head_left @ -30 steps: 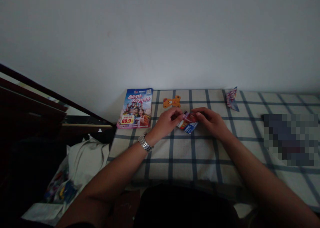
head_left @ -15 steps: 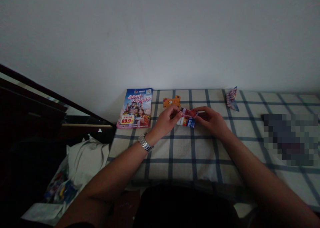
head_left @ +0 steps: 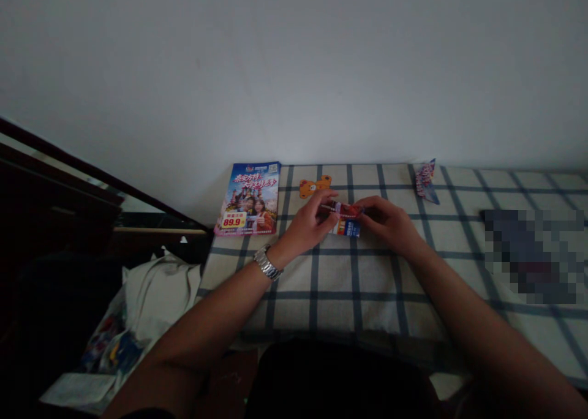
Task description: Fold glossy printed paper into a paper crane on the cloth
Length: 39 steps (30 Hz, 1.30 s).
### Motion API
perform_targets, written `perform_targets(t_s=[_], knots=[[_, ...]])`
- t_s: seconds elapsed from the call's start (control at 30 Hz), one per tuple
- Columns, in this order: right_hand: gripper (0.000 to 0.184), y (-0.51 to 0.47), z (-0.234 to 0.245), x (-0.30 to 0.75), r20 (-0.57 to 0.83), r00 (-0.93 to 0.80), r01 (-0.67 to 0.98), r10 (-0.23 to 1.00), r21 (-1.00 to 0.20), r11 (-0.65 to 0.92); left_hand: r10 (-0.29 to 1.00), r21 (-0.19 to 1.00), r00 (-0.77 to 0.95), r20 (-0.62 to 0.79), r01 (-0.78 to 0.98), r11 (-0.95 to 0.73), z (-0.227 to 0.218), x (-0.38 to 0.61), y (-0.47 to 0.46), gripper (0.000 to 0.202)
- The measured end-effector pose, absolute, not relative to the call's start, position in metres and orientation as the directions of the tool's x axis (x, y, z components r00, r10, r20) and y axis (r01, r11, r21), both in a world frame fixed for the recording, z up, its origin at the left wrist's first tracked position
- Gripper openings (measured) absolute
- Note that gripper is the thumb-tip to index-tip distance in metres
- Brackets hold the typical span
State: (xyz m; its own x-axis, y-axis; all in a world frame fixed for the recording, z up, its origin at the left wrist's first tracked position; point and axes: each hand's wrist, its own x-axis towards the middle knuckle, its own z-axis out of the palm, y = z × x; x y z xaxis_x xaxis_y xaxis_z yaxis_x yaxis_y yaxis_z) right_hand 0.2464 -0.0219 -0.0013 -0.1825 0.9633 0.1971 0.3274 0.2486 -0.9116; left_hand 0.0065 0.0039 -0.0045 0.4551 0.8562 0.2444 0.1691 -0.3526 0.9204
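Observation:
Both hands hold a small, partly folded piece of printed paper (head_left: 349,228), red along its top and white, orange and blue below. My left hand (head_left: 316,218), with a silver watch at the wrist, pinches the left end of the paper between thumb and fingers. At the right end, the thumb and fingers of my right hand (head_left: 380,218) grip the same paper. Just behind my left hand lies an orange bear-shaped piece (head_left: 313,187). To the left is a glossy printed booklet (head_left: 250,198) with a castle picture.
A checked cloth (head_left: 335,284) covers the surface, which meets a white wall (head_left: 294,70). A folded colourful paper (head_left: 426,182) stands near the wall at right. Further right lies a dark blurred-out object (head_left: 523,253). Bags (head_left: 156,290) sit below at left, beside a dark wooden frame (head_left: 92,180).
The fingers of my left hand have shifted over the left end of the paper and now cover more of it. The red upper part looks narrower, while my right hand has hardly moved.

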Motion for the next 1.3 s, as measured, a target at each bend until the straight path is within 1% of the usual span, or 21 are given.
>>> perform_targets(t_s=[0.1, 0.17, 0.3, 0.53, 0.7, 0.77, 0.9, 1.1, 1.3], knots=[[0.033, -0.023, -0.001, 0.248, 0.19, -0.217, 0.34, 0.957, -0.904, 0.257, 0.817, 0.896, 0.511, 0.266, 0.182, -0.405, 0.0, 0.006, 0.002, 0.045], [0.032, -0.023, -0.002, 0.248, 0.189, -0.225, 0.352, 0.956, -0.899, 0.26, 0.806, 0.878, 0.527, 0.269, 0.21, -0.43, 0.001, 0.007, 0.001, 0.042], [0.032, -0.024, -0.002, 0.248, 0.185, -0.23, 0.364, 0.956, -0.894, 0.26, 0.806, 0.889, 0.54, 0.243, 0.21, -0.408, 0.0, 0.008, 0.002, 0.031], [0.035, -0.024, -0.003, 0.246, 0.167, -0.214, 0.39, 0.963, -0.889, 0.241, 0.817, 0.888, 0.528, 0.233, 0.227, -0.401, -0.002, 0.008, 0.003, 0.028], [0.031, -0.023, -0.005, 0.246, 0.152, -0.186, 0.419, 0.971, -0.881, 0.218, 0.811, 0.822, 0.532, 0.244, 0.33, -0.464, -0.004, 0.007, 0.003, 0.031], [0.031, -0.022, -0.006, 0.245, 0.152, -0.17, 0.423, 0.974, -0.881, 0.211, 0.804, 0.784, 0.53, 0.272, 0.362, -0.504, -0.003, 0.007, 0.002, 0.033], [0.029, -0.022, -0.006, 0.242, 0.166, -0.152, 0.461, 0.974, -0.86, 0.219, 0.778, 0.713, 0.537, 0.326, 0.401, -0.575, 0.002, 0.008, 0.001, 0.03], [0.029, -0.02, -0.009, 0.242, 0.202, -0.137, 0.509, 0.97, -0.825, 0.244, 0.771, 0.675, 0.563, 0.297, 0.448, -0.587, 0.003, 0.008, 0.001, 0.033], [0.032, -0.019, -0.012, 0.243, 0.235, -0.157, 0.511, 0.959, -0.811, 0.283, 0.795, 0.654, 0.531, 0.294, 0.495, -0.572, -0.002, 0.008, 0.003, 0.032]])
